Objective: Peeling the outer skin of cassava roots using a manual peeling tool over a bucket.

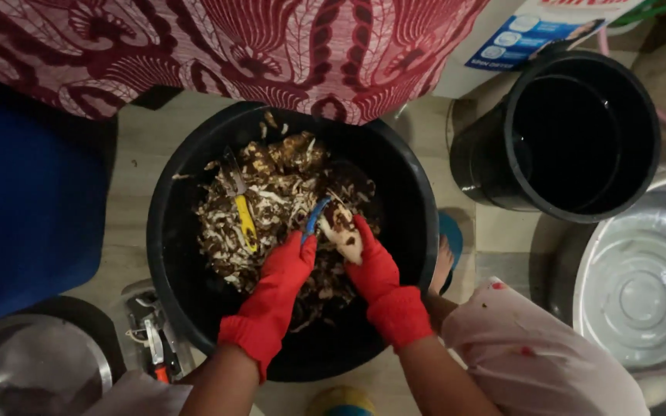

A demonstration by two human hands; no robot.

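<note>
Both my hands wear red gloves and work over a large black basin filled with brown and white peelings. My left hand grips a blue-handled peeler, its blade against a root. My right hand holds that pale, partly peeled root just above the peelings. A yellow-handled knife lies on the peelings to the left of my hands.
A black bucket stands at the upper right, a steel bowl at the right edge. A metal lid lies at the lower left beside small tools. Red patterned cloth hangs above; a blue surface is at left.
</note>
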